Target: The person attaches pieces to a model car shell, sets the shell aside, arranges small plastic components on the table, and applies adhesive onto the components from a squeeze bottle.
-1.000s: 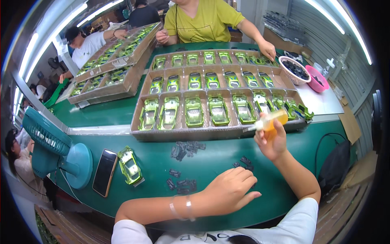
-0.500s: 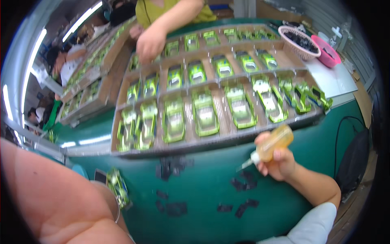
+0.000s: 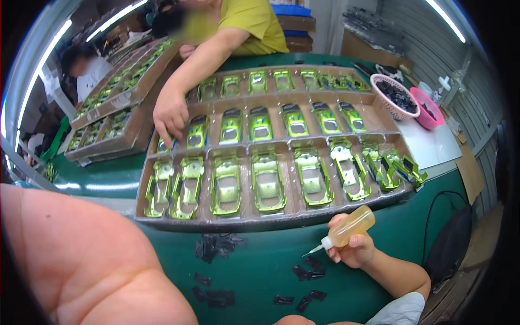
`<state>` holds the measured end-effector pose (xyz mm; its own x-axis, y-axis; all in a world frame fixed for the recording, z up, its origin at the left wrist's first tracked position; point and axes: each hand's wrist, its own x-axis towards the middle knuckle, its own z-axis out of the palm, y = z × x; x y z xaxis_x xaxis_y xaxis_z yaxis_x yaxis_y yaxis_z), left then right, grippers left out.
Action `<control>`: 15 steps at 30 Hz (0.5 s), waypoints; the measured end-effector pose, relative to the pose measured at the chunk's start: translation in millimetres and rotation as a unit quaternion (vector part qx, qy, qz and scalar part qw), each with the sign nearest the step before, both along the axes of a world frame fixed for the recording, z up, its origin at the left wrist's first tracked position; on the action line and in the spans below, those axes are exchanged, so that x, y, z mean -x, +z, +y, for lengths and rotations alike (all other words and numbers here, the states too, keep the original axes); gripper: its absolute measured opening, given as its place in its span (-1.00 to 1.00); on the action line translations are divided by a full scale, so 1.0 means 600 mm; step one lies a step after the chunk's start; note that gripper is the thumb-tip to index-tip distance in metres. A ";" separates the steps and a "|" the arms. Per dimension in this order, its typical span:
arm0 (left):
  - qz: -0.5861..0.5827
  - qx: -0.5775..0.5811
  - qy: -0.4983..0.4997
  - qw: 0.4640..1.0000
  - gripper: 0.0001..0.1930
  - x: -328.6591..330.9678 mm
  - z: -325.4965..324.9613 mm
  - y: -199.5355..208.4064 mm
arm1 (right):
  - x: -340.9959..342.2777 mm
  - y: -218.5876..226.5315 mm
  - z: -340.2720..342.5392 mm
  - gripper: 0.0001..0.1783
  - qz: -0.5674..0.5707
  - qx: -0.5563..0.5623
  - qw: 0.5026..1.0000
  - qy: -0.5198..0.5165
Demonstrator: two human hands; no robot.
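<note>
My right hand (image 3: 355, 250) is wrapped round a squeeze bottle (image 3: 353, 225) of amber liquid, its thin needle tip pointing left and down over the table. Below the tip lie small black plastic pieces (image 3: 310, 272) in loose groups. More black pieces (image 3: 219, 246) lie further left. Very close at the lower left is my left hand (image 3: 103, 265); only palm and wrist skin shows, and its fingers are outside the picture. Beyond both hands stands a divided tray (image 3: 271, 219) of green toy car bodies (image 3: 268, 181). A co-worker's hand (image 3: 170, 119) reaches into its left end.
A pink basket (image 3: 394, 97) of black parts and a bright pink bowl (image 3: 428, 108) stand at the far right on a white board (image 3: 430, 146). Stacked trays (image 3: 108, 132) of green bodies are at the far left. A black cable (image 3: 428, 227) lies on the green table's right side.
The view has tilted up. The co-worker's hand has moved left and nearer, into the middle row. My left hand now hides the green car body seen beside it. The bottle stays in my right hand.
</note>
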<state>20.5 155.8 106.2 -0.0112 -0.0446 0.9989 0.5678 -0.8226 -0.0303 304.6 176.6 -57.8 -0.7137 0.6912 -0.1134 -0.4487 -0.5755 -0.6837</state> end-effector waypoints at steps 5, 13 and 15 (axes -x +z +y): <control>0.016 0.028 0.041 0.999 -0.54 0.011 -0.002 -0.006 | 0.004 0.001 0.004 -0.40 -0.007 0.012 1.000 0.002; 0.056 0.080 0.100 0.990 -0.57 0.012 -0.025 -0.016 | -0.002 0.003 -0.001 -0.40 -0.010 0.006 1.000 0.000; 0.064 0.088 0.114 0.987 -0.57 0.014 -0.028 -0.017 | -0.001 0.004 -0.001 -0.40 -0.011 0.005 1.000 -0.001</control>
<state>11.8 138.8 96.0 0.1061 0.1427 0.9841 0.7400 -0.6724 0.0177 305.5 175.9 -55.7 -0.7103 0.6909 -0.1347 -0.4349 -0.5812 -0.6877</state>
